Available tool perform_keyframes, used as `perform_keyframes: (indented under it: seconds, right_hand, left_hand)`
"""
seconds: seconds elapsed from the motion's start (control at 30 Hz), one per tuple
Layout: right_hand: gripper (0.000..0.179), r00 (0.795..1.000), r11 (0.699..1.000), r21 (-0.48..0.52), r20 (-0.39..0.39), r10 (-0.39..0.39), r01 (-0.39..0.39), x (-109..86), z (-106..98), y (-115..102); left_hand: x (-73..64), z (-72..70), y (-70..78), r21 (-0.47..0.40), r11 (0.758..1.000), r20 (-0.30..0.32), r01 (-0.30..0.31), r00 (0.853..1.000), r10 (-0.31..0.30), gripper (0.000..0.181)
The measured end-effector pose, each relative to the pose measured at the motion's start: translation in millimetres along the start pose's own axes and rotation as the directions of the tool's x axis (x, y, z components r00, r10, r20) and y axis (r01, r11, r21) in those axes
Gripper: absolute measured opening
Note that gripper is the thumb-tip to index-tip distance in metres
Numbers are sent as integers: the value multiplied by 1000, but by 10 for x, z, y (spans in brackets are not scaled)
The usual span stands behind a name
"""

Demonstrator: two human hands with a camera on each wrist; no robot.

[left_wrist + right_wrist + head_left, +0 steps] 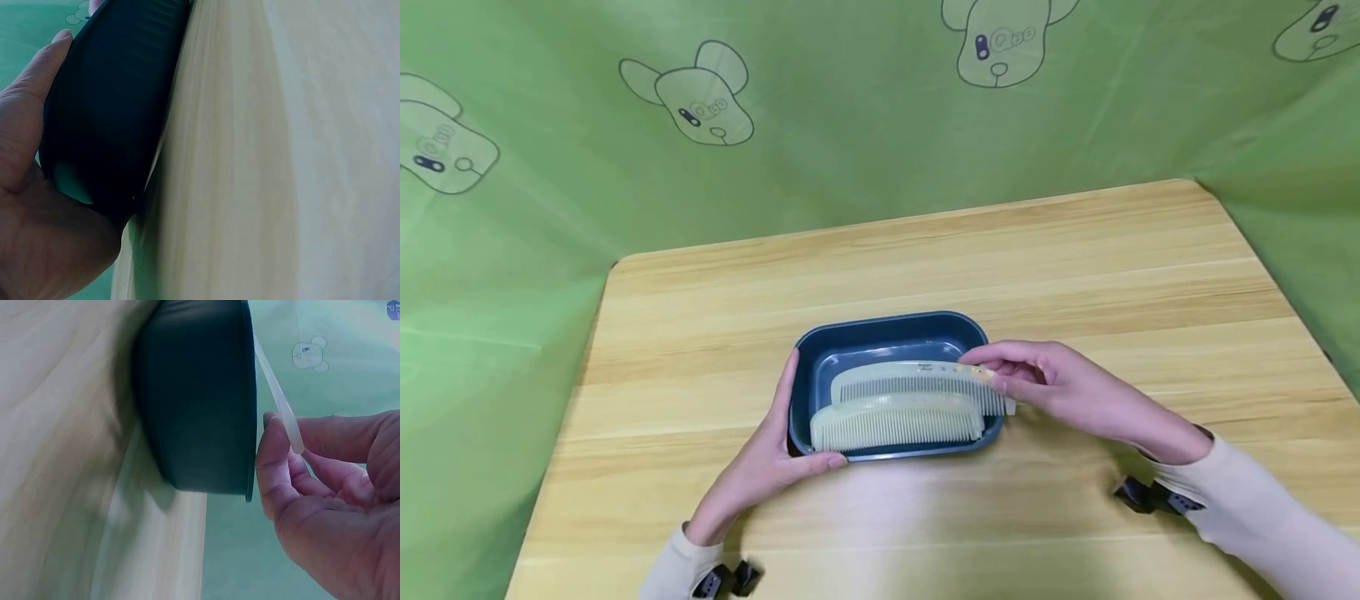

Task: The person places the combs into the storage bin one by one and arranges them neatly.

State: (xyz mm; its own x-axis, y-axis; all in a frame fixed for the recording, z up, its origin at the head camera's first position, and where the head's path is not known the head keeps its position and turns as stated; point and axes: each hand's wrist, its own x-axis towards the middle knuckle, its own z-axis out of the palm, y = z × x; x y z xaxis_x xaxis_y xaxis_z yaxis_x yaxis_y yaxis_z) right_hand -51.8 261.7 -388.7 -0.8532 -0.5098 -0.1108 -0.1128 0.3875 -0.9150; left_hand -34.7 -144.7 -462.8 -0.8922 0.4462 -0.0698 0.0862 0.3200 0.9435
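A dark blue rectangular basin (887, 326) stands on the table. My left hand (765, 454) holds its left end, the thumb along the front rim and the fingers against the left side. In the left wrist view, the palm of that hand (47, 231) lies against the corner of the basin (119, 94). One pale comb (895, 422) leans inside along the front, teeth downward. Behind it, a second pale comb (895, 372) with small printed marks slants across, its right end over the rim. My right hand (1052, 385) pinches that end between thumb and fingers, just above the rim in the right wrist view.
The wooden table (700, 300) has rounded back corners. A green curtain (850, 108) with printed animal heads hangs behind it and at both sides. Small black devices (1157, 497) sit at both sleeve cuffs.
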Motion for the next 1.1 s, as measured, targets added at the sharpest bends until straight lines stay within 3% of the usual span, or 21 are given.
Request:
perform_keyframes:
  seconds: [0.53, 0.93, 1.1]
  right_hand:
    - [35, 997, 994, -90, 52, -62, 67, 166, 142, -84]
    - [31, 992, 994, -64, 99, -83, 89, 209, 245, -108]
    - [31, 988, 990, -97, 125, -90, 103, 227, 262, -109]
  left_hand:
    - [18, -8, -29, 6, 1000, 4, -7, 1000, 6, 142]
    - [15, -13, -35, 5, 1000, 7, -11, 1000, 11, 142]
    - [14, -23, -31, 9, 1000, 5, -12, 1000, 12, 142]
